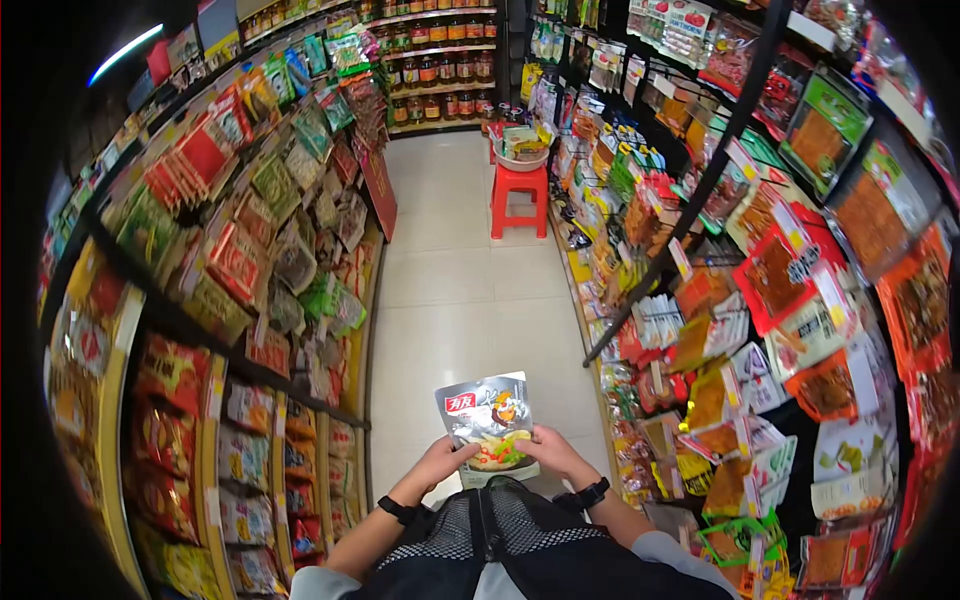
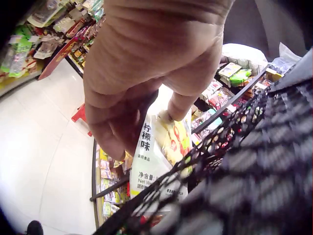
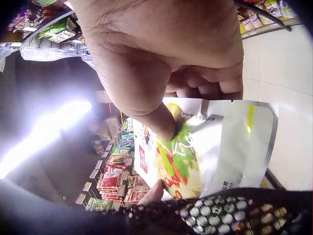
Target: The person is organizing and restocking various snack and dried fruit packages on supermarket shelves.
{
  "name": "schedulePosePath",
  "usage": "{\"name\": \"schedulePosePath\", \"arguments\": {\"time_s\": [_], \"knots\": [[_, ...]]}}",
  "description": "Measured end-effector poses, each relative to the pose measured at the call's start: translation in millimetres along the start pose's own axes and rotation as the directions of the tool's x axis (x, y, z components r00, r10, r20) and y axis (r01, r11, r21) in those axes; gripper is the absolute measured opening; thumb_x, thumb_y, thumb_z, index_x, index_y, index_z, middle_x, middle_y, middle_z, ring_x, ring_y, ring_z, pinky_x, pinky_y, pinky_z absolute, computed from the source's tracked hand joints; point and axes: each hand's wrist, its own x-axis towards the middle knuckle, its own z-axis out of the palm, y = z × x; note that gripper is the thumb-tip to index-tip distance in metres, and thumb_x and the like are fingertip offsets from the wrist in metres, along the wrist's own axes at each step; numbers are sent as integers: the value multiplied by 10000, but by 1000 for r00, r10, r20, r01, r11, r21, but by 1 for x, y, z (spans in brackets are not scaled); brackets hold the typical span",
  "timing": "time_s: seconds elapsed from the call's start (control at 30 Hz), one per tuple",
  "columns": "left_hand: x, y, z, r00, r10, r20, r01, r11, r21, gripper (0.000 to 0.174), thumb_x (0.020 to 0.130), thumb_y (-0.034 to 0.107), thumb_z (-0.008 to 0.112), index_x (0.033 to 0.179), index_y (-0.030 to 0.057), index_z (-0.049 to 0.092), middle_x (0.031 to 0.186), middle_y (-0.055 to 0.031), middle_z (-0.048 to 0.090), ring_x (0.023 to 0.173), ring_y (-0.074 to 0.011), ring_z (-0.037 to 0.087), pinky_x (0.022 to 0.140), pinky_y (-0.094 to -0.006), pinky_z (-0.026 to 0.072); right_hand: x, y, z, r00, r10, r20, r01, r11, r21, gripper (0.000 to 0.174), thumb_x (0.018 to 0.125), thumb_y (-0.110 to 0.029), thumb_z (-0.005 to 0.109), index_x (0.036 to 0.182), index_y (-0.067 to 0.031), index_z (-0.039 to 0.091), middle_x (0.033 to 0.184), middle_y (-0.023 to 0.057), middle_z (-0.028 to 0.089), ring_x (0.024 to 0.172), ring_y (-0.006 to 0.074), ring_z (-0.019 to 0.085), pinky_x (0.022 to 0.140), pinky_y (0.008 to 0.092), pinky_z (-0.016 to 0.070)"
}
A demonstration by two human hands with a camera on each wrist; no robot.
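A silver-grey snack pouch point(image 1: 488, 405) with a red logo and a food picture is held upright in front of the person's chest. The left hand point(image 1: 444, 464) grips its left edge, thumb across the front. On the opposite edge the right hand point(image 1: 558, 452) pinches it the same way. The left wrist view shows the left hand point(image 2: 151, 63) over the pouch point(image 2: 159, 152), whose lower part carries printed text. In the right wrist view the right thumb presses the pouch point(image 3: 210, 147) beside the food picture, with the other fingers behind it.
Shelves of hanging packets point(image 1: 270, 190) line the left side, and racks of packaged snacks point(image 1: 720, 370) line the right. A red stool point(image 1: 519, 202) bearing a basket stands farther along the tiled aisle point(image 1: 470, 300). Jars point(image 1: 440, 70) fill shelves at the far end.
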Motion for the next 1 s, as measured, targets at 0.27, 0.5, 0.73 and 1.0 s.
{"name": "schedulePosePath", "arguments": {"time_s": [0.27,0.5,0.73,1.0], "knots": [[121,84,-78,994,0,-108,-18,986,-168,394,958,207,631,1275,-26,595,1222,-106,661,1109,-180,617,978,-328,473,171,-75,-60,991,85,105,-77,994,-82,357,974,-193,627,1264,10,582,1072,49,681,918,101,629,792,262,512],[274,128,-170,999,37,-28,-40,994,-106,405,944,237,661,1260,-12,612,1200,-101,676,1083,-173,628,951,-324,484,335,-113,-122,985,123,117,-103,981,-166,349,964,-203,634,1239,10,605,1073,49,686,916,99,626,800,261,504],[424,227,-275,990,142,-18,-143,981,-132,409,949,251,656,1261,-8,605,1199,-103,671,1086,-166,622,947,-311,490,508,-219,-161,992,125,7,-119,956,-266,330,955,-200,651,1208,11,636,1050,47,689,913,100,622,812,266,501],[542,314,-371,997,70,22,-69,996,-65,396,938,216,668,1255,-10,597,1193,-100,671,1081,-169,625,952,-324,495,645,-275,-180,990,112,-86,-121,986,-111,309,947,-203,652,1176,5,648,986,27,684,850,82,612,745,249,497]]}}
